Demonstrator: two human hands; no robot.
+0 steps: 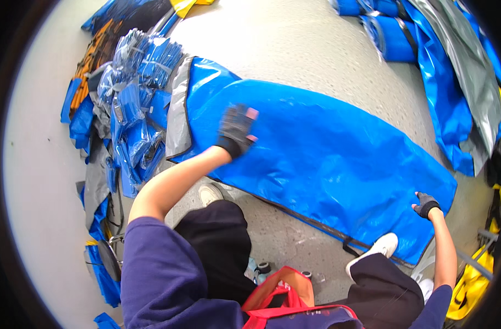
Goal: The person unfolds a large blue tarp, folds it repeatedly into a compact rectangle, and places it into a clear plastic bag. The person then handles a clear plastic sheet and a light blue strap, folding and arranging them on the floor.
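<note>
A long blue tarpaulin sheet (316,148) with dark edging lies spread on the floor before me, with a grey strip (179,109) along its left end. My left hand (237,130), in a dark fingerless glove, is over the left part of the sheet, palm down. It is smeared by motion, but its thumb stands apart and nothing shows in it. Gloved alike, my right hand (426,205) is at the sheet's right end, thumb and forefinger apart. Whether either palm presses on the sheet, I cannot tell. A short dark strap (349,245) hangs from the near edge.
At the left lie clear-wrapped blue bundles (135,104) and orange-edged pieces (89,71). Rolled blue bundles (393,38) and a grey-and-blue sheet (459,71) are at the far right, yellow material (472,282) at the near right. My white shoe (385,245) is at the near edge.
</note>
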